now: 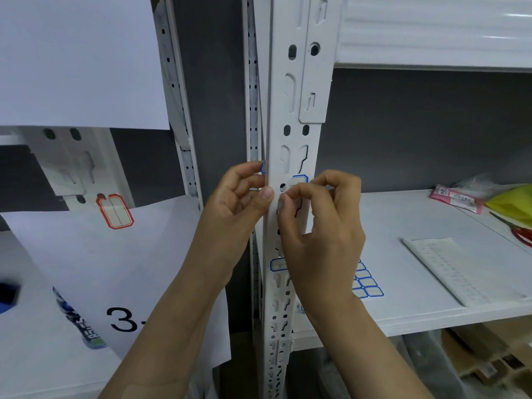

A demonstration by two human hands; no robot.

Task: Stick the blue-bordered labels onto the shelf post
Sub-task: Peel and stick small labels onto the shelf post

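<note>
The white shelf (403, 214) bears blue-bordered labels (370, 286), a pale sheet (460, 269), a pink packet (454, 198), a yellow bag (515, 201).

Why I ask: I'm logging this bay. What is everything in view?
post: one, white, centre
labels: two, blue-bordered, on post; one at the fingertips, one lower
label sheet: one, blue-bordered, on shelf behind right wrist
shelf: one, white, right
backing sheet: one, white, on shelf
packet: one, pink, shelf rear
bag: one, yellow, right edge
red label: one, red-bordered, on a left post
papers: two, white, left; the lower reads "3-"
left hand: one, grips post edge
right hand: one, pinches at upper label
</note>
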